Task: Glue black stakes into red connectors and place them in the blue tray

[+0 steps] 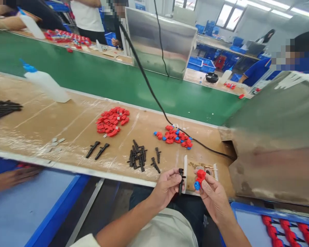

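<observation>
My left hand (168,187) pinches a black plastic rod-like part (180,181), held upright at the table's front edge. In my right hand (214,193) is a red plastic part with a blue end (201,175), apart from the black one. Beyond my hands lies a heap of red and blue parts (173,136). A pile of similar black parts (137,156) sits left of my left hand, with a few single ones around it. Farther left is a round heap of red parts (112,120).
A green conveyor belt (98,72) runs behind the table, and a black cable (149,85) hangs across it. A white bottle (47,84) leans at left. Metal panel (275,140) stands at right. Blue trays (247,219) flank me; another person's hand (23,176) reaches over the left one.
</observation>
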`<state>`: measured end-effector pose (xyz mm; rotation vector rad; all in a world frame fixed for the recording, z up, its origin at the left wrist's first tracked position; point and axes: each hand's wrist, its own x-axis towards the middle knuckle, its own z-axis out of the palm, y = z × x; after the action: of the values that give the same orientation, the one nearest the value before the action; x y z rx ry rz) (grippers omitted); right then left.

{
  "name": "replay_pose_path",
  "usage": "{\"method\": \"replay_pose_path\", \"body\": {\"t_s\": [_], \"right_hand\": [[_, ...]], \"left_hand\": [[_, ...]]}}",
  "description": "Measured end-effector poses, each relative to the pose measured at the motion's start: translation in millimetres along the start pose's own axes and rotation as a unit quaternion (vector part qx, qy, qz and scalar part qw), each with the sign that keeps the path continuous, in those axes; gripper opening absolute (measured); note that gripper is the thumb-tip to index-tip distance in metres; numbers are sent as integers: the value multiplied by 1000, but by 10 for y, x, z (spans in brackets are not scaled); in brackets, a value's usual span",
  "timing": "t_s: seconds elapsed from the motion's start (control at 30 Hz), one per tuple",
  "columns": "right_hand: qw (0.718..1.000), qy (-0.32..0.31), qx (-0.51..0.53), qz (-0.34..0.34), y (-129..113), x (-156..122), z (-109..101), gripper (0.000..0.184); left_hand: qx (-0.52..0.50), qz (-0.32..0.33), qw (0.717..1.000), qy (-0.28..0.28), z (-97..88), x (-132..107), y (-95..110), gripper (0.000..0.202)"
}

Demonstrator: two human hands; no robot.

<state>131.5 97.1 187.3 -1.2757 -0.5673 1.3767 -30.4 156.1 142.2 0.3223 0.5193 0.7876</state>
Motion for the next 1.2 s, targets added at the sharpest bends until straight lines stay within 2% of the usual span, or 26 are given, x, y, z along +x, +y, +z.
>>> {"method": "replay_pose_path", "body": {"t_s": [0.23, 0.43, 0.67, 0.97, 1.2], "right_hand": [[992, -2, -120, -25, -14, 70, -6, 48], [992, -2, -125, -9, 90, 98, -45, 50], [986, -2, -167, -28, 170, 101, -132, 48], [974, -5, -224, -33, 154, 82, -62, 51], [976, 0, -216, -38, 191, 69, 41, 49]], "left_hand": [[44, -10, 999, -15, 3, 25, -48, 57], [75, -4, 997, -27, 17, 30, -38, 56], [153, 29, 987, -40, -37, 60, -52, 58], [244, 36, 966, -75, -133, 65, 72, 54], [254, 26, 962, -95, -182, 60, 34, 54]]}}
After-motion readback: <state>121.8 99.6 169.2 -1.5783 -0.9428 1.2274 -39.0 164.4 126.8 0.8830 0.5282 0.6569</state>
